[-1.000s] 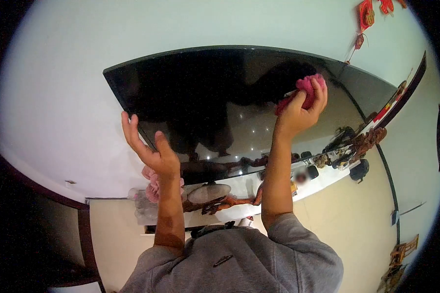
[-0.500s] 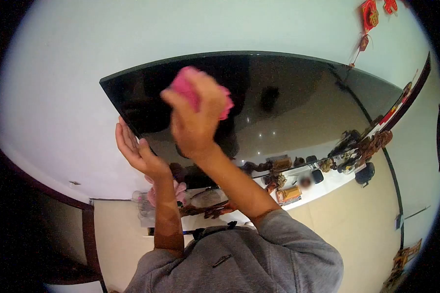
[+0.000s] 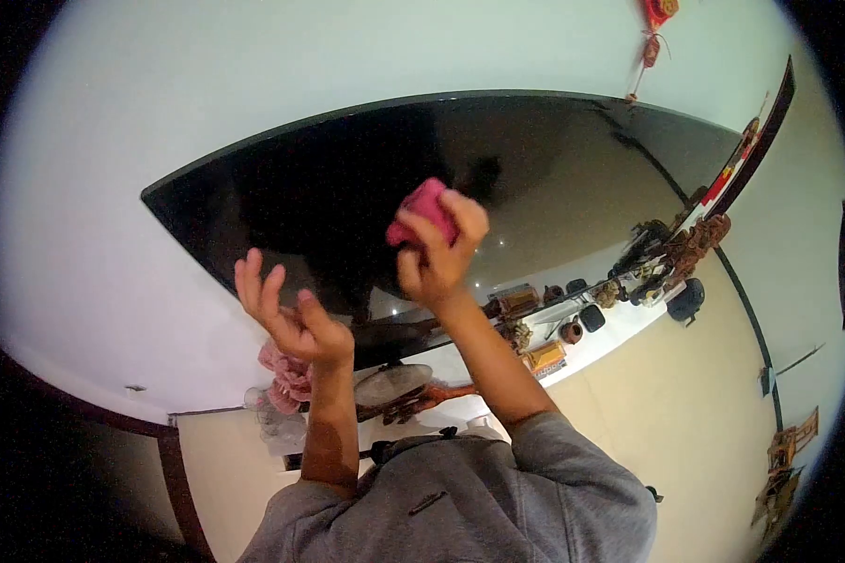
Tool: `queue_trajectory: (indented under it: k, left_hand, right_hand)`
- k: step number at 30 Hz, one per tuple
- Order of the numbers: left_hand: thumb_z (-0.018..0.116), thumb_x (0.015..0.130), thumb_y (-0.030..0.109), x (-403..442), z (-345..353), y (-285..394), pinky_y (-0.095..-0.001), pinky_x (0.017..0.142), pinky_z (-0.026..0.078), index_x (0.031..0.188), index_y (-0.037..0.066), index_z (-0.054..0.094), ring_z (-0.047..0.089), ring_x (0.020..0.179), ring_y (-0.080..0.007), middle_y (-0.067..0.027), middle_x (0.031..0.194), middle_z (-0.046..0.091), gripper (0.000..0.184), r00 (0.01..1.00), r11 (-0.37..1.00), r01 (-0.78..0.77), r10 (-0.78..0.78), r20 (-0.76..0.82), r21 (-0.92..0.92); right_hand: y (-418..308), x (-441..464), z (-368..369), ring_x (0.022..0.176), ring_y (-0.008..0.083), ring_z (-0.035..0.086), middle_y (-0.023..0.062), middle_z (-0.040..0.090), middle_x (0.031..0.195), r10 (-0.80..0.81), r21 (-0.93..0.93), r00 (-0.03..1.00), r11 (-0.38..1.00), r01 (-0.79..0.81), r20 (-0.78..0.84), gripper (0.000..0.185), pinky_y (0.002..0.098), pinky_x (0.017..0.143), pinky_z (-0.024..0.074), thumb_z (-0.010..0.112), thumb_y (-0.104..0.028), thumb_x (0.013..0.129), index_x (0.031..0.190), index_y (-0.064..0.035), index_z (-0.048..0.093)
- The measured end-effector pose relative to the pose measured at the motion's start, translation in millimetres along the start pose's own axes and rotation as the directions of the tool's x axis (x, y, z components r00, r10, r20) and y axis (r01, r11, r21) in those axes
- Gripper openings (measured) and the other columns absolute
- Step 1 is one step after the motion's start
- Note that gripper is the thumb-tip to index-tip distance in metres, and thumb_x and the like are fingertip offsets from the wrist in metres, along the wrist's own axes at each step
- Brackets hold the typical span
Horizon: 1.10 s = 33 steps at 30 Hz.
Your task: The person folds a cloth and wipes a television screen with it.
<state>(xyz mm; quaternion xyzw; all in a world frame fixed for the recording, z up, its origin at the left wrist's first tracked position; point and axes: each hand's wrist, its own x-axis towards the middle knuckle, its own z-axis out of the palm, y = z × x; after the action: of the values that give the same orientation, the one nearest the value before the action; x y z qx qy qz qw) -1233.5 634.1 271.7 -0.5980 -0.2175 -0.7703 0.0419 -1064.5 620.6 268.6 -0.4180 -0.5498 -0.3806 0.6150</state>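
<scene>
A large black television (image 3: 329,178) with a glossy, reflecting screen fills the middle of the head view. My right hand (image 3: 446,249) is in front of the screen with its fingers closed round a crumpled pink cloth (image 3: 425,211). Whether the cloth touches the glass I cannot tell. Near the television's lower left edge, my left hand (image 3: 296,319) is raised with its palm up and fingers apart, holding nothing.
Below the television runs a white shelf (image 3: 596,352) with pink flowers (image 3: 286,375), a yellow box (image 3: 543,357), a small brown pot (image 3: 571,332) and dark carved ornaments (image 3: 695,244). A red hanging decoration (image 3: 660,11) is on the wall at upper right.
My right hand has carried the pink cloth right and downward over the screen. The left hand has come away from the television's left edge. The view has shifted slightly.
</scene>
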Motion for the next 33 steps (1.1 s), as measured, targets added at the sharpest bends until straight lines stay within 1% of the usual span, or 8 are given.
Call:
queue_trajectory:
  k: [6, 14, 17, 20, 24, 28, 31, 33]
  left_hand:
    - [0.051, 0.096, 0.012, -19.1, 69.8, 47.0, -0.0528, 0.118, 0.022, 0.124, 0.005, 0.058, 0.032, 0.144, -0.0378, -0.0167, 0.146, 0.049, 0.029, 0.988, 0.996, -0.051, 0.039, 0.146, 0.079]
    - [0.052, 0.098, 0.019, -43.0, 144.4, 97.8, -0.0541, 0.117, 0.021, 0.122, 0.005, 0.062, 0.032, 0.144, -0.0396, -0.0179, 0.146, 0.050, 0.029, 0.981, 0.987, -0.062, 0.032, 0.191, 0.151]
    - [0.052, 0.097, 0.016, -48.8, 154.7, 104.3, -0.0541, 0.117, 0.021, 0.122, 0.003, 0.061, 0.033, 0.143, -0.0401, -0.0194, 0.146, 0.049, 0.030, 0.983, 0.979, -0.063, 0.027, 0.184, 0.192]
    - [0.053, 0.093, 0.012, -53.2, 159.9, 102.3, -0.0540, 0.116, 0.023, 0.124, 0.001, 0.057, 0.036, 0.141, -0.0399, -0.0206, 0.147, 0.047, 0.033, 0.993, 0.980, -0.035, 0.013, 0.114, 0.196]
    - [0.053, 0.083, 0.004, -56.1, 162.4, 99.4, -0.0543, 0.115, 0.023, 0.122, 0.001, 0.056, 0.036, 0.138, -0.0417, -0.0227, 0.145, 0.047, 0.039, 0.999, 0.989, 0.005, -0.011, 0.041, 0.147]
    - [0.054, 0.085, 0.007, -32.3, 157.2, 95.4, -0.0548, 0.115, 0.023, 0.127, 0.002, 0.056, 0.035, 0.140, -0.0421, -0.0206, 0.146, 0.047, 0.042, 0.991, 0.967, -0.110, 0.089, 0.097, 0.231]
    - [0.055, 0.086, 0.010, 16.5, 150.7, 94.8, -0.0568, 0.116, 0.018, 0.132, 0.003, 0.055, 0.034, 0.141, -0.0401, -0.0168, 0.146, 0.048, 0.046, 0.974, 0.935, -0.214, 0.181, 0.140, 0.283]
    - [0.054, 0.090, 0.012, 44.3, 142.5, 88.1, -0.0562, 0.119, 0.015, 0.135, 0.006, 0.054, 0.034, 0.143, -0.0378, -0.0137, 0.147, 0.049, 0.046, 0.940, 0.905, -0.279, 0.188, 0.285, 0.322]
  right_hand:
    - [91.6, 66.3, -54.1, 0.120, 0.0376, 0.050, 0.0177, 0.055, 0.127, -0.031, -0.087, 0.988, 0.996, 0.018, -0.154, 0.044, 0.0495, 0.103, 0.0362, 0.061, 0.001, 0.070, 0.111, -0.0133, 0.069]
    - [157.2, 91.4, -101.5, 0.121, 0.0349, 0.051, 0.0188, 0.051, 0.129, 0.422, 0.020, 0.779, 0.884, -0.467, -0.463, 0.038, 0.0452, 0.107, 0.0394, 0.051, 0.007, 0.076, 0.108, -0.0053, 0.069]
    - [113.6, 96.5, -81.9, 0.117, 0.0359, 0.052, 0.0175, 0.050, 0.127, 0.276, 0.100, 0.929, 0.961, -0.259, -0.245, 0.041, 0.0461, 0.105, 0.0394, 0.055, 0.010, 0.070, 0.105, -0.0083, 0.069]
    - [95.5, 92.0, -60.5, 0.115, 0.0331, 0.054, 0.0135, 0.059, 0.122, -0.072, 0.150, 0.997, 0.986, 0.069, 0.014, 0.032, 0.0456, 0.098, 0.0367, 0.069, -0.005, 0.069, 0.098, -0.0191, 0.072]
    - [129.8, 108.0, -79.8, 0.113, 0.0338, 0.055, 0.0141, 0.058, 0.123, -0.053, 0.052, 0.984, 0.997, 0.063, -0.172, 0.034, 0.0454, 0.097, 0.0416, 0.067, 0.005, 0.069, 0.096, -0.0148, 0.072]
    - [153.7, 126.6, -87.9, 0.112, 0.0352, 0.053, 0.0154, 0.058, 0.122, 0.305, 0.189, 0.853, 0.951, -0.246, -0.424, 0.033, 0.0470, 0.100, 0.0396, 0.064, 0.005, 0.068, 0.095, -0.0115, 0.072]
    - [121.0, 129.8, -80.7, 0.112, 0.0328, 0.056, 0.0138, 0.058, 0.122, 0.128, 0.001, 0.960, 0.991, -0.132, -0.251, 0.030, 0.0436, 0.099, 0.0426, 0.061, 0.008, 0.072, 0.094, -0.0112, 0.071]
    - [88.7, 131.7, -64.1, 0.111, 0.0316, 0.057, 0.0095, 0.062, 0.116, 0.044, 0.115, 0.992, 0.993, -0.030, -0.120, 0.027, 0.0444, 0.099, 0.0377, 0.066, 0.001, 0.069, 0.092, -0.0141, 0.071]
